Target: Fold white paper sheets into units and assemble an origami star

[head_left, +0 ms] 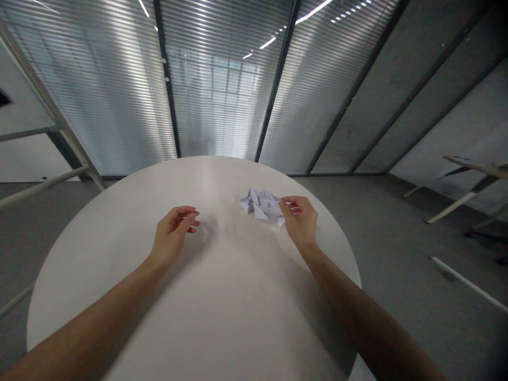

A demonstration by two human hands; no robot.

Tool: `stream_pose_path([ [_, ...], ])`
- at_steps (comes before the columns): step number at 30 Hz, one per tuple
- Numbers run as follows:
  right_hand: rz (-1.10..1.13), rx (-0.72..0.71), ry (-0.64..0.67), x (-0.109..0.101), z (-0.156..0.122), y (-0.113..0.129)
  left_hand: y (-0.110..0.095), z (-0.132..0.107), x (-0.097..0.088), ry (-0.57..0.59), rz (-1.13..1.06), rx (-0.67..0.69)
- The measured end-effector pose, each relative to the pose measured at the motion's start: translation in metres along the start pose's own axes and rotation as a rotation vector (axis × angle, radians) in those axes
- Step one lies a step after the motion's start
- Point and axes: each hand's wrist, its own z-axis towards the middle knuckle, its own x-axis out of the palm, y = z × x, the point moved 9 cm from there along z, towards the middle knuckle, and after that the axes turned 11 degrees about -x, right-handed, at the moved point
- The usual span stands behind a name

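A folded white paper piece [260,203] with several pointed peaks, like origami, sits on the round white table [222,296], right of its middle. My right hand [299,217] is at its right end, thumb and fingers closed on the paper's edge; the fingertips are partly hidden behind the hand. To the left, my left hand [177,227] hovers over the table, apart from the paper. Its fingers are loosely curled and a little apart, with nothing between them.
Glass panels with blinds [218,106] stand behind the table. A pale metal frame [47,185] is close on the left. Off to the right, another table [476,168] with slanted legs stands on the grey carpet [381,227].
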Motion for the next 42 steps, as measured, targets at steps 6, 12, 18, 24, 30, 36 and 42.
stream_pose_path([
  [6,0.329,0.229,-0.277,-0.030,0.004,-0.025,-0.017,0.006,-0.051,-0.285,-0.234,0.071],
  [12,0.440,-0.024,-0.259,-0.067,0.025,0.035,-0.089,-0.021,-0.078,-0.326,-0.185,0.456],
  [18,0.136,-0.519,0.450,-0.042,-0.016,0.132,-0.125,-0.102,0.013,0.248,0.727,0.887],
  [24,0.040,-0.819,1.001,-0.001,-0.108,0.152,-0.045,-0.129,0.050,0.607,1.145,0.729],
  [30,0.050,-0.717,1.278,0.014,-0.150,0.132,0.014,-0.141,0.051,0.787,1.337,0.575],
  [36,0.052,-0.669,1.353,0.013,-0.154,0.130,0.017,-0.144,0.051,0.798,1.414,0.566],
  [42,0.062,-0.661,1.351,0.013,-0.154,0.131,0.013,-0.146,0.050,0.789,1.412,0.572],
])
